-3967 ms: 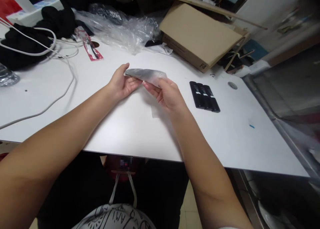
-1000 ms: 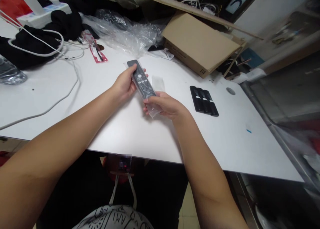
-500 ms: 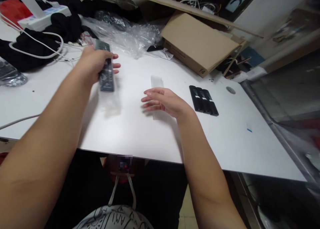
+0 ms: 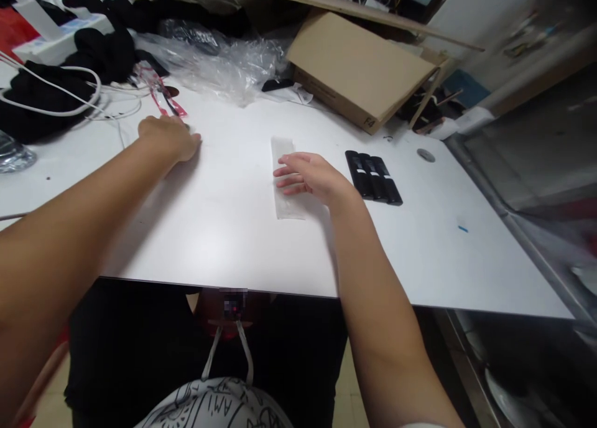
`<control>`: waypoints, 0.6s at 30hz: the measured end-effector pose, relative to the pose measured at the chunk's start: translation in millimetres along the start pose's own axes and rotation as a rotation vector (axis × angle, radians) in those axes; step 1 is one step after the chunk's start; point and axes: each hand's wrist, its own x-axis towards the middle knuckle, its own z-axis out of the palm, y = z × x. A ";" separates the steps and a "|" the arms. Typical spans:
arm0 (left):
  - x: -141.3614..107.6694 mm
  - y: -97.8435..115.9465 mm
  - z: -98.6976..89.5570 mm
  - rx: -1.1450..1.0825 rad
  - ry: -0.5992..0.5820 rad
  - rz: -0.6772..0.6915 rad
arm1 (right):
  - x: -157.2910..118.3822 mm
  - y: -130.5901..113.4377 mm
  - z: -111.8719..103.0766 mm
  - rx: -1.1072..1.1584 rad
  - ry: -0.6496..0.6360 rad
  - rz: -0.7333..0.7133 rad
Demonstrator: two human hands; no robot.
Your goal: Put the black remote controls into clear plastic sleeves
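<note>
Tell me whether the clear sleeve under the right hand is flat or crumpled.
Flat: the clear sleeve lies spread on the white table, right hand resting on it.

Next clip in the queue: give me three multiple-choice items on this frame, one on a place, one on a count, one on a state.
1. Where does the clear plastic sleeve lie?
A. flat on the white table, under the right hand's fingertips
B. on top of the cardboard box
C. in the left hand

2. How many black remotes lie side by side to the right of the right hand?
A. one
B. four
C. eight

3. What is the state of the left hand?
A. raised, holding a cable
B. knuckles up, resting on the table near the red package
C. gripping the sleeve

Answers: 1 A, the sleeve lies flat with the fingers on its edge; 2 B, four dark bars show in the row; 3 B, it rests on the tabletop, away from the sleeve.
</note>
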 end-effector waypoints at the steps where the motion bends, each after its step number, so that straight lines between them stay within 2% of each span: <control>1: -6.4 0.2 -4.3 0.141 0.010 -0.054 | 2.1 0.2 -4.7 -0.047 0.073 -0.011; 3: -21.0 1.4 -11.9 0.341 0.023 -0.098 | 8.1 4.3 -18.7 -0.231 0.329 -0.055; 5: -35.3 0.2 -14.0 0.422 0.048 -0.100 | 15.1 14.0 -37.1 -0.557 0.696 -0.111; 7: -45.3 -5.1 -9.7 0.413 0.059 -0.073 | 21.2 28.1 -56.1 -0.862 0.972 -0.053; 8: -47.7 -9.0 -6.4 0.379 0.056 -0.044 | 23.6 35.9 -64.5 -0.958 1.038 0.022; 10: -46.8 -17.8 -0.2 0.292 0.063 0.016 | 27.7 50.4 -77.2 -1.035 1.057 0.199; 12: -40.6 -25.7 2.1 0.235 0.097 0.040 | 31.3 60.8 -84.2 -1.063 1.045 0.272; 16: -33.4 -25.6 -4.6 0.275 0.147 -0.014 | 38.3 66.0 -86.4 -1.103 1.044 0.288; 18: -39.7 -11.6 -5.6 0.296 0.206 0.059 | 40.1 63.4 -85.8 -1.097 1.034 0.303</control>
